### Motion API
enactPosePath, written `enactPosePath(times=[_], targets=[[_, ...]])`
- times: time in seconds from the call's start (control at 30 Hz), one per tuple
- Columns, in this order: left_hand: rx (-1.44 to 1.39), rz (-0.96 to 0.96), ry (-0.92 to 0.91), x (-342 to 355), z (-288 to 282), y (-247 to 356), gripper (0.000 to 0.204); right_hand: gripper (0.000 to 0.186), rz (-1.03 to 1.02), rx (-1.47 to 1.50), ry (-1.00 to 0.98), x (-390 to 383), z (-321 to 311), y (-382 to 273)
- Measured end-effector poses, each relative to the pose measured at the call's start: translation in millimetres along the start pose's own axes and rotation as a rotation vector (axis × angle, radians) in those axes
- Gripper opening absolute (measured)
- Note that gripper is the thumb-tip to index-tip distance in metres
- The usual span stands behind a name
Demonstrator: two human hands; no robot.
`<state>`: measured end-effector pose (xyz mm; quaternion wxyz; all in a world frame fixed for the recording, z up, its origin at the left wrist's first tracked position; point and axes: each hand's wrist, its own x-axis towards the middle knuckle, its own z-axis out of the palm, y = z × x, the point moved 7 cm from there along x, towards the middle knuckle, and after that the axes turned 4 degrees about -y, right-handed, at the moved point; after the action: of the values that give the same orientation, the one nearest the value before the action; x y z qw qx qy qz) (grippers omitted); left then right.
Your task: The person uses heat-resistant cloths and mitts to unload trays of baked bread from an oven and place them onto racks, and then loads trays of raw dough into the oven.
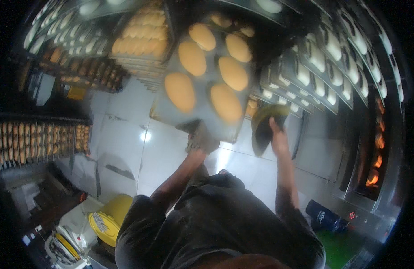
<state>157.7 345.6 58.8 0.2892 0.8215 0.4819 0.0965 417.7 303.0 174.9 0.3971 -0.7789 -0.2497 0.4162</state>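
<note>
My left hand (202, 141), wrapped in a dark cloth or glove, grips the near edge of a baking tray (199, 107). On this grey tray lie several golden oval bread rolls (180, 92), set in two rows, slightly blurred. To the right of the tray, my right hand (279, 136) is closed on a dark, curved, flat pad with a yellow-green edge (263, 130). Its thumb lies over the pad's near face, while the other fingers are mostly hidden behind it. I cannot make out exactly what kind of pad this is.
Racks of pale unbaked dough (316, 56) stand at the right, beside an oven opening with glowing flames (372, 178). At the upper left is a stack of trays with browned rolls (142, 38). Another loaded rack (41, 142) stands left. A yellow bucket (109, 222) sits lower left.
</note>
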Motion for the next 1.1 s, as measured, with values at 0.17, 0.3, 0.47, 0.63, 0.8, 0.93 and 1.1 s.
enactPosePath(times=[0.17, 0.3, 0.47, 0.63, 0.8, 0.93, 1.1], targets=[[-0.531, -0.175, 0.167, 106, 16, -4, 0.044, 0.060, -0.082, 0.051, -0.141, -52, -71, 140], [0.065, -0.204, -0.187, 162, 33, -17, 0.035, 0.060, -0.095, 0.116, 0.108, -128, -124, 212], [0.407, -0.195, -0.278, 222, 1, -70, 0.035, 0.056, 0.090, 0.059, 0.280, -178, -173, 253], [0.448, -0.163, -0.100, 260, -24, -79, 0.040, 0.058, -0.123, 0.077, 0.246, -157, -225, 293], [0.381, -0.254, 0.129, 204, -44, -78, 0.045, 0.060, 0.064, 0.266, 0.429, -113, -307, 214], [0.311, -0.366, 0.178, 89, -5, -95, 0.049, 0.057, 0.118, -0.299, 0.631, -97, -474, 188], [0.283, -0.615, -0.199, -85, 123, -143, 0.054, 0.038, -0.535, -0.419, 0.600, -142, -628, 149]])
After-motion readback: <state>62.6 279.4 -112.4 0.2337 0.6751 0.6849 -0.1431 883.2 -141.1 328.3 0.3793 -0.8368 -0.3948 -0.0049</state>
